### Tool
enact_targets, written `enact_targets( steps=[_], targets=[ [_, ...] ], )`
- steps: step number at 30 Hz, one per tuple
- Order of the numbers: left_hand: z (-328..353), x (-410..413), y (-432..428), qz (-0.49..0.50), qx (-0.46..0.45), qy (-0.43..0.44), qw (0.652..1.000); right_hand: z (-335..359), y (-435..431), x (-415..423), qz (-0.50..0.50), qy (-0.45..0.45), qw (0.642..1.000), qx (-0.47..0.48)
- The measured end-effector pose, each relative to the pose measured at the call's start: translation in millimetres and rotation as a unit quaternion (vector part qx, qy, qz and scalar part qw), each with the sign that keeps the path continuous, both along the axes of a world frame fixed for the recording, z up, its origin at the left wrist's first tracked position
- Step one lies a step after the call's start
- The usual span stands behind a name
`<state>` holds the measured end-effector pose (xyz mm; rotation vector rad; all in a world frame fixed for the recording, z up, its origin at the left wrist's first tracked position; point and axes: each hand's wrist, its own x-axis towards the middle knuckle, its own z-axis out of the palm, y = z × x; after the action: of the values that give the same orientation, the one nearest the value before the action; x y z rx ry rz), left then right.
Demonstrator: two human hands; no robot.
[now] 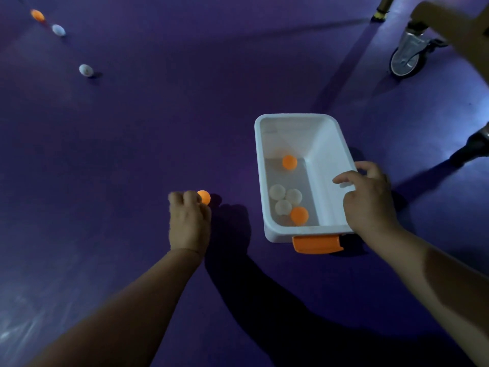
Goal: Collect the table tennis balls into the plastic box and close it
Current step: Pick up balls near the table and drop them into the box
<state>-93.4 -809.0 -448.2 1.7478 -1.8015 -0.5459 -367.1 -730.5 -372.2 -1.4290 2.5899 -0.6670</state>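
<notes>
A white plastic box [328, 144] with an orange latch [317, 243] stands open on the purple floor, with no lid in view. Inside lie two orange balls [289, 162] and three white balls [284, 198]. My left hand [189, 221] curls its fingers round an orange ball [205, 196] on the floor left of the box. My right hand [369, 197] rests on the box's right rim, fingers bent over the edge. Far off at the upper left lie a white ball [86, 70], another white ball [58, 29] and an orange ball [37, 15].
A caster wheel [407, 55] on a metal leg stands at the upper right, beside a tan frame [455, 25]. A dark foot of furniture [473, 147] shows at the right edge. Purple floor spreads all round the box.
</notes>
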Motion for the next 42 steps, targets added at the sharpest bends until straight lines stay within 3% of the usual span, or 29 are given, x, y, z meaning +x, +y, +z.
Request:
enact_targets(
  steps=[2,8,10,13,15,17,19,22,24,26,29,31,33,42],
  targets=[
    [5,0,-13,0.060,0.050,-0.015,0.997,0,0,0,-0.002,-0.002,1.000,0.002],
    [5,-1,-23,-0.060,0.163,-0.179,0.968,1,0,1,0.005,-0.006,1.000,0.008],
    [8,-5,-24,-0.059,0.162,-0.180,0.968,2,0,0,0.008,-0.007,1.000,0.002],
    [37,-33,-20,0.017,0.078,0.043,0.996,0,1,-1,0.008,0.003,1.000,-0.007],
    [67,-61,-17,-0.021,-0.016,0.180,0.983,-1,1,-2,0.004,-0.001,1.000,-0.018],
    [95,-89,-13,-0.096,-0.065,0.241,0.964,1,2,-1,-0.001,-0.016,0.999,-0.029],
    [111,-109,-9,-0.168,-0.051,0.266,0.948,6,2,0,-0.008,-0.031,0.999,-0.028],
    [113,-120,-10,-0.218,-0.018,0.230,0.948,12,-2,-5,-0.040,-0.106,0.993,0.024],
    [108,-115,-16,-0.162,-0.028,0.189,0.968,12,-7,-13,-0.042,-0.142,0.987,0.070],
    [101,-106,-22,-0.084,-0.009,0.088,0.993,11,-11,-18,-0.037,-0.147,0.984,0.095],
    [97,-93,-26,-0.046,0.147,-0.025,0.988,21,-18,-16,-0.037,-0.144,0.984,0.102],
    [106,-87,-23,-0.045,0.242,0.020,0.969,34,-21,-7,-0.039,-0.143,0.983,0.105],
    [123,-78,-17,-0.061,0.280,0.053,0.957,52,-22,6,-0.045,-0.155,0.981,0.110],
    [298,-6,-3,-0.005,0.271,0.042,0.962,210,-25,77,-0.031,-0.183,0.975,0.119]
  ],
)
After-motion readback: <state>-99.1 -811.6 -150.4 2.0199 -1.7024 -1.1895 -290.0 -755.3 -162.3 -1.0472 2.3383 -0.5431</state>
